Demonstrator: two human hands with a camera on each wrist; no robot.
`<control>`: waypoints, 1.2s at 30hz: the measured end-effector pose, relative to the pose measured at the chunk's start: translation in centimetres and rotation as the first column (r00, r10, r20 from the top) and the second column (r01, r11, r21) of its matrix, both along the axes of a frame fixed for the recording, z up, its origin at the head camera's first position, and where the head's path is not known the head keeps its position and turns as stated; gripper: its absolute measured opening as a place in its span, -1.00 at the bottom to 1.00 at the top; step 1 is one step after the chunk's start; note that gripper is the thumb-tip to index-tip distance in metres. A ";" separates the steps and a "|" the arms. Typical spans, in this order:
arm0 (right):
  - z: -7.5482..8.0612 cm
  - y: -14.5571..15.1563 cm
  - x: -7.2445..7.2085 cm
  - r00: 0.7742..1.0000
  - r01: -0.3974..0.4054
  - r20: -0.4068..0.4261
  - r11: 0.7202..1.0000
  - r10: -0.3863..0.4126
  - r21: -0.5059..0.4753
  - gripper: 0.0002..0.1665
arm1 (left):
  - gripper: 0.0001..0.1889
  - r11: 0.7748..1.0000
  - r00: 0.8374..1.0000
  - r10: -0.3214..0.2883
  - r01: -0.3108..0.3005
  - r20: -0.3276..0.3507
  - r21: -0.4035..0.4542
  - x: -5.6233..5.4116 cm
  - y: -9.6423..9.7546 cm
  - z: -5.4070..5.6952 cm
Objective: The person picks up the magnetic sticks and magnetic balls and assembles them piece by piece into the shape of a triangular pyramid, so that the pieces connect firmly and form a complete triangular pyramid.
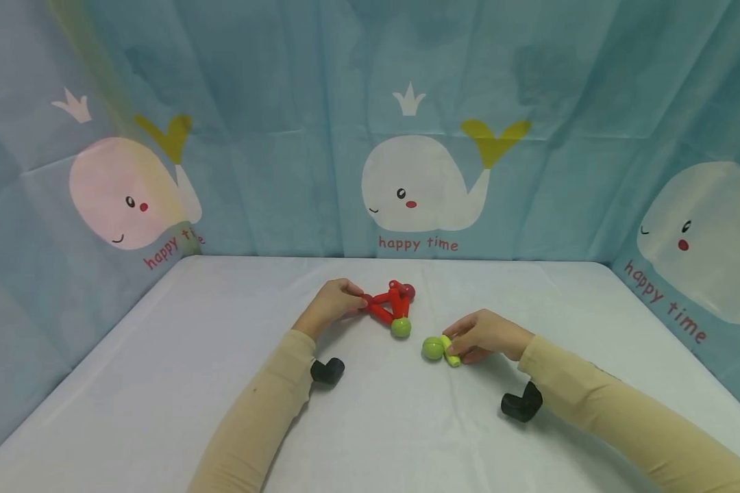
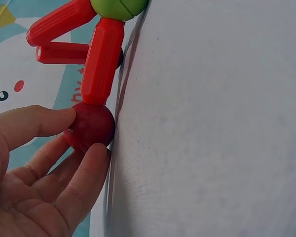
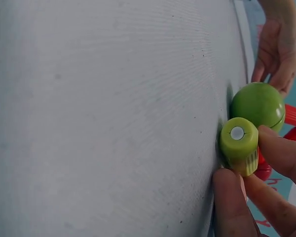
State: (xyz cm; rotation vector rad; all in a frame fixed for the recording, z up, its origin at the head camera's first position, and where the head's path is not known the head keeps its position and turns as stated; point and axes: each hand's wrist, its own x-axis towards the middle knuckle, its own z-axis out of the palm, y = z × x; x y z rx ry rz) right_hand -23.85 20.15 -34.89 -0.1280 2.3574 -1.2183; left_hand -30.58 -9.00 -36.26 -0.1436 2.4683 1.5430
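On the white tabletop, red magnetic sticks (image 1: pixel 381 314), dark red balls and a green ball (image 1: pixel 401 327) are joined in a frame. My left hand (image 1: pixel 336 301) pinches the dark red ball (image 2: pixel 92 126) at the frame's left corner between thumb and fingertips. A red stick (image 2: pixel 103 61) runs from that ball to the green one in the left wrist view. Right of the frame, my right hand (image 1: pixel 486 333) pinches a yellow-green stick (image 1: pixel 450 351) lying low over the table. Right beside this stick is another green ball (image 1: pixel 433 348); the stick's pale round end faces the right wrist camera.
A white cloth covers the table (image 1: pixel 370 424). Behind and at both sides hangs a blue curtain (image 1: pixel 271 185) printed with whales. Each sleeved forearm carries a black wrist mount (image 1: pixel 328 371) near the cuff.
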 end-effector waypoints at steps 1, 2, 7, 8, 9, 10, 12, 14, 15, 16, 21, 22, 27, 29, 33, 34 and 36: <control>0.0 -0.1 0.0 1.000 0.002 0.001 1.000 -0.002 0.007 -0.50 | -0.73 1.000 1.000 0.000 0.000 -0.001 -0.001 0.0 0.0 0.0; 0.0 -0.2 -0.1 1.000 0.004 0.003 1.000 -0.004 0.014 -0.50 | -0.73 1.000 1.000 0.002 -0.002 0.000 0.000 0.0 0.0 0.0; 0.0 -0.5 -0.1 1.000 0.004 0.014 1.000 -0.004 0.024 -0.54 | -0.74 1.000 1.000 0.004 -0.005 -0.009 -0.012 0.0 0.0 -0.1; 0.0 -0.5 -0.1 1.000 0.004 0.018 1.000 -0.004 0.018 -0.55 | -0.74 1.000 1.000 0.005 -0.005 -0.010 -0.017 0.1 0.1 -0.1; 0.0 -0.6 -0.1 1.000 0.005 0.021 1.000 -0.005 0.011 -0.55 | -0.74 1.000 1.000 0.005 -0.005 -0.011 -0.019 0.1 0.1 -0.2; 0.0 -0.6 -0.1 1.000 0.006 0.025 1.000 -0.006 0.003 -0.55 | -0.73 1.000 1.000 0.006 -0.006 -0.010 -0.021 0.2 0.1 -0.1; 0.0 -0.6 -0.1 0.999 0.011 0.033 1.000 -0.011 -0.012 -0.56 | -0.73 1.000 1.000 0.007 -0.007 -0.008 -0.026 0.3 0.2 -0.2; 0.1 -0.6 0.0 0.999 0.019 0.036 0.999 -0.018 -0.027 -0.55 | -0.73 1.000 1.000 0.005 -0.005 -0.009 -0.027 0.4 0.3 -0.3; 0.1 -0.6 0.1 0.999 0.023 0.034 0.999 -0.022 -0.032 -0.54 | -0.73 1.000 1.000 0.004 -0.004 -0.008 -0.028 0.4 0.3 -0.4; 0.1 -0.6 0.1 0.999 0.028 0.033 0.999 -0.027 -0.040 -0.53 | -0.73 1.000 1.000 0.002 -0.002 -0.007 -0.031 0.4 0.4 -0.5; -0.1 -0.4 -0.1 0.999 0.039 0.010 0.996 -0.038 -0.084 -0.49 | -0.72 0.998 0.999 -0.031 0.030 -0.014 -0.051 0.4 0.4 -0.6; -0.2 -0.4 -0.2 0.999 0.042 0.005 0.995 -0.041 -0.094 -0.48 | -0.72 0.998 0.999 -0.038 0.037 -0.016 -0.053 0.4 0.4 -0.6; -0.1 0.0 -0.7 0.996 0.078 -0.033 0.985 -0.084 -0.155 -0.44 | -0.72 0.997 0.998 -0.058 0.056 -0.029 -0.059 0.6 0.6 -0.5; 0.2 0.1 -0.8 0.992 0.101 -0.049 0.975 -0.113 -0.196 -0.43 | -0.73 0.996 0.997 -0.065 0.063 -0.032 -0.057 0.7 0.8 -0.3; 0.8 -0.1 -1.0 0.986 0.134 -0.059 0.956 -0.154 -0.262 -0.43 | -0.74 0.996 0.996 -0.086 0.084 -0.037 -0.043 1.0 1.0 -0.1; 0.9 -0.3 -1.0 0.985 0.138 -0.061 0.954 -0.159 -0.265 -0.42 | -0.75 0.995 0.995 -0.087 0.086 -0.037 -0.040 1.1 1.0 0.0; 1.1 -0.6 -1.1 0.984 0.141 -0.071 0.955 -0.165 -0.259 -0.41 | -0.76 0.996 0.996 -0.081 0.080 -0.041 -0.046 1.2 1.0 0.0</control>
